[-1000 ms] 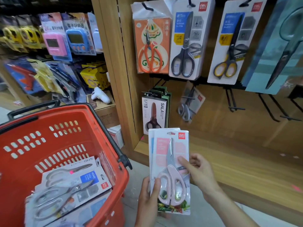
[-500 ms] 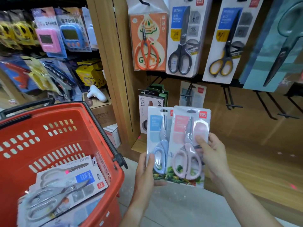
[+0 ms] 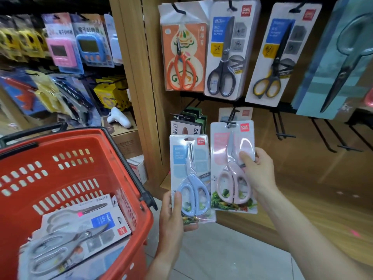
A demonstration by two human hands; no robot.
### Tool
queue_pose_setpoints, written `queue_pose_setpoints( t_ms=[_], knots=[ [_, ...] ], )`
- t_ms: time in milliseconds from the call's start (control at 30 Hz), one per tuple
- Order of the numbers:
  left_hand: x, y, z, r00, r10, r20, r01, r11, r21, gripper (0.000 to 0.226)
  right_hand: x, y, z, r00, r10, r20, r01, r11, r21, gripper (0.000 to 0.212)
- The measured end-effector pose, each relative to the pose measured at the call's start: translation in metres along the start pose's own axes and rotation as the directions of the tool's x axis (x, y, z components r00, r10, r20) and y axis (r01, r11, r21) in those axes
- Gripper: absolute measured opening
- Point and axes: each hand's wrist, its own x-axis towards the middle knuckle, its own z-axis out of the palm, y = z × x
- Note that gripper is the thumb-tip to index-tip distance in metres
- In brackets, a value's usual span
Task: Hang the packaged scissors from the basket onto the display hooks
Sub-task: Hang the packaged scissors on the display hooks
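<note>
1. Pink-handled kitchen scissors in a clear blister pack (image 3: pixel 233 166) are being raised by the right hand (image 3: pixel 256 172), thumb pinching the front and fingers curled behind; the pack's top slot is sitting right at the tip of a black wire display hook (image 3: pixel 232 119) above that hand.
2. Blue-handled scissors in a matching clear pack (image 3: pixel 190 178) are waiting in the left hand (image 3: pixel 174 211), which is gripping the lower left corner with the thumb on the front, lower than and just beside the pink pack.
3. To do this step well, I judge the right hand should be keeping the card upright and square to the hook, sliding the slot straight back along the wire rather than tilting it.
4. Whether the slot is already threaded I cannot tell.
5. More carded scissors (image 3: pixel 80 225) are lying in the red plastic shopping basket (image 3: pixel 96 142) to the left of both hands.
6. Bare hooks (image 3: pixel 282 128) are jutting out to the right of the right hand.
</note>
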Motion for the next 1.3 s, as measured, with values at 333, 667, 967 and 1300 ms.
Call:
queue_pose_setpoints(
  t_ms=[333, 667, 967, 1300],
  knots=[
    [-0.004, 0.004, -0.004, 0.999, -0.007, 0.045, 0.008, 1.000, -0.011, 0.022, 0.076, 0.006, 0.016, 0.990, 0.111, -0.088, -0.111, 0.994, 0.001, 0.017],
    [-0.005, 0.006, 0.016, 0.969, -0.034, 0.244, 0.029, 0.999, 0.026, 0.023, -0.019, 0.004, -0.001, 0.999, 0.025, -0.044, -0.024, 1.000, 0.019, 0.044],
    [0.003, 0.018, 0.044, 0.935, -0.003, 0.356, -0.018, 0.998, 0.057, 0.024, -0.048, 0.015, 0.001, 0.990, 0.046, 0.135, -0.080, 0.961, 0.263, 0.028],
    [0.009, 0.012, 0.045, 0.939, 0.037, 0.343, -0.067, 0.995, 0.077, 0.021, -0.040, 0.016, 0.006, 0.995, -0.028, 0.092, 0.010, 0.981, 0.192, 0.008]
  ],
)
